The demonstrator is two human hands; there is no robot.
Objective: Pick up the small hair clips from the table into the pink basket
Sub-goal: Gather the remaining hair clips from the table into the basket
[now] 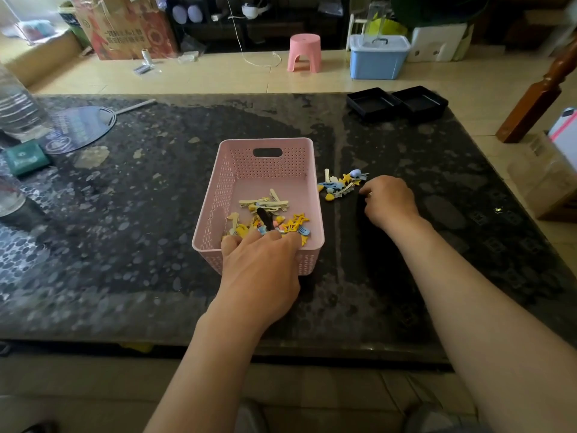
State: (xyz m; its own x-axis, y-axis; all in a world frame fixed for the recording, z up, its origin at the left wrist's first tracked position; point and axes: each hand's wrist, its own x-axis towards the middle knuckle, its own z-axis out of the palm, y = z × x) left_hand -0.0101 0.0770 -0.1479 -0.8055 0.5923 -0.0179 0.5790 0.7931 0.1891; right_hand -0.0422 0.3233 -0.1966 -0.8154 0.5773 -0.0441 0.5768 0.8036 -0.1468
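Note:
The pink basket (pixel 307 170) stands mid-table, and several yellow, cream and blue hair clips (pixel 271 215) lie in its near half along with one black clip (pixel 265 217). My left hand (pixel 260 267) grips the basket's near rim, its fingers hooked over the edge and inside. To the right of the basket, a small pile of star, heart and bar clips (pixel 340 184) lies on the dark table. My right hand (pixel 388 200) rests just right of that pile, knuckles up and fingers curled under. Its fingertips are hidden, so I cannot tell whether it holds a clip.
Two black trays (pixel 396 103) sit at the far right corner of the dark stone table (pixel 156 214). At the left are a flat round fan (pixel 78 128), a green box (pixel 26 157) and a clear bottle (pixel 17 110). A pink stool (pixel 304 51) stands on the floor beyond.

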